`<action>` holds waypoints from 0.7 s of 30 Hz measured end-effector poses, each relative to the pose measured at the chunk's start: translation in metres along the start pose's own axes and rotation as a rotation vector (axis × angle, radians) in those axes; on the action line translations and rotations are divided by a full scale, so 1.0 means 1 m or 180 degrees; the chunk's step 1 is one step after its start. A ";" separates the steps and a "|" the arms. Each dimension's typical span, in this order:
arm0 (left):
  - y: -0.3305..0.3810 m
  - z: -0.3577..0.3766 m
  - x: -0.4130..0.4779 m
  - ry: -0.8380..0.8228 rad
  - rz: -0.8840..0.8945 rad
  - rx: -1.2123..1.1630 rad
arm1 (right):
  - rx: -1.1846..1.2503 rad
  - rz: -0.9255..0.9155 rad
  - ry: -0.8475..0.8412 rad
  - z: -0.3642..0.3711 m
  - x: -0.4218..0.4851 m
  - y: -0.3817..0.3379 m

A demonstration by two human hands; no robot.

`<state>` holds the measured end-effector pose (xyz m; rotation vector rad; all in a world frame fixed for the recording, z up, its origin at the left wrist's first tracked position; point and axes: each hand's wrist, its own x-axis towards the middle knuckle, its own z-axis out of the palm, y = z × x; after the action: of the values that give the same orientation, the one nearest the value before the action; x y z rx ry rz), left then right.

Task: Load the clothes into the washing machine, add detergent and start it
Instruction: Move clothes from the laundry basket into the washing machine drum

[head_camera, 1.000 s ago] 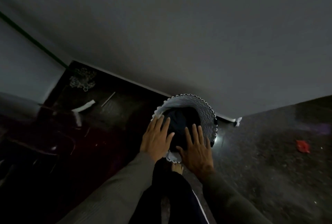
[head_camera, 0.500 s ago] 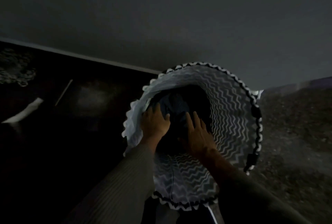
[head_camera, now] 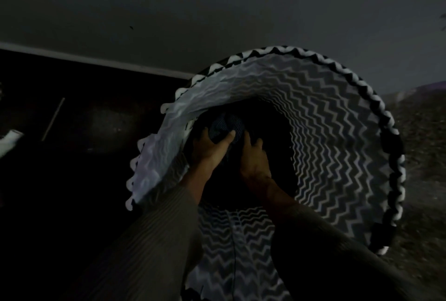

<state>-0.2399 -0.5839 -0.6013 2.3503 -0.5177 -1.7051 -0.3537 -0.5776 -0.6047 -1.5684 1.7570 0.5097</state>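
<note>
A tall fabric laundry basket (head_camera: 337, 156) with a black and white zigzag pattern fills the middle of the dim view. Dark clothes (head_camera: 225, 124) lie at its bottom, among them a bluish striped piece. Both my hands are deep inside the basket. My left hand (head_camera: 212, 146) grips the bluish striped cloth, thumb curled over it. My right hand (head_camera: 253, 156) sits just to the right with its fingers curled into the dark clothes. No washing machine or detergent is in sight.
A grey wall (head_camera: 217, 11) rises right behind the basket. Dark floor (head_camera: 84, 180) lies to the left with a thin stick (head_camera: 53, 119) and a pale object (head_camera: 9, 141) on it. Speckled floor (head_camera: 424, 156) lies to the right.
My head has dropped closer to the basket, which now fills the view. Both hands went from its rim down inside and closed on the clothes.
</note>
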 end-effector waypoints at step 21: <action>0.028 -0.032 -0.162 -0.0146 -0.0268 -0.1876 | 0.0984 -0.1160 0.1647 -0.059 -0.179 -0.003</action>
<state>-0.2593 -0.5484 -0.4393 1.9288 0.0819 -1.6573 -0.3642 -0.4967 -0.4350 -1.8343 1.7367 -0.3614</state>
